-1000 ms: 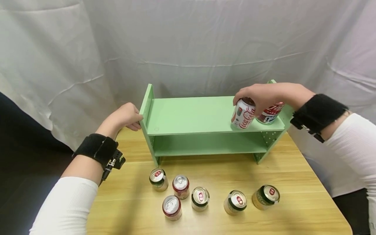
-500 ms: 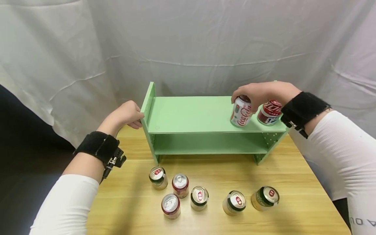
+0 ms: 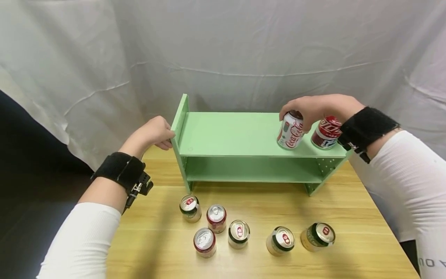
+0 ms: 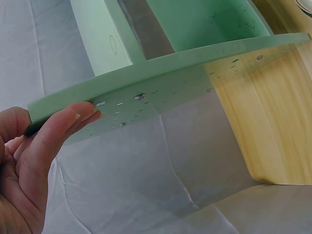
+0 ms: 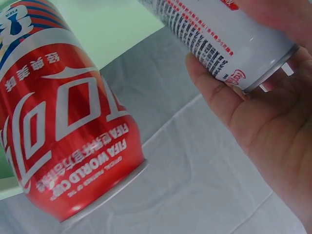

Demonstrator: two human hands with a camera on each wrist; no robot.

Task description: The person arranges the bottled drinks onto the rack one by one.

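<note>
My right hand [image 3: 308,108] grips a white Coca-Cola can [image 3: 291,131] from above, its base at the top board of a green shelf [image 3: 230,133]. In the right wrist view, fingers and thumb wrap round the upper part of this white can [image 5: 209,41]. Just to its right stands a red Coca-Cola can [image 3: 326,132], large in the right wrist view. At the other end, my left hand [image 3: 156,131] holds the upper edge of the shelf's left side panel. The left wrist view shows thumb and fingers pinching that green panel [image 4: 161,73] from both sides.
On the wooden table [image 3: 251,201] before the shelf stand several small cans: green-and-gold ones, such as one can [image 3: 190,208] at the left and another can [image 3: 318,236] at the right, and two dark red cans, including this one [image 3: 204,242]. A pale curtain [image 3: 244,46] hangs behind.
The white can, tilted one second ago, is now more upright on the top board, still in my right hand. The view has shifted slightly; my left hand keeps its hold on the panel.
</note>
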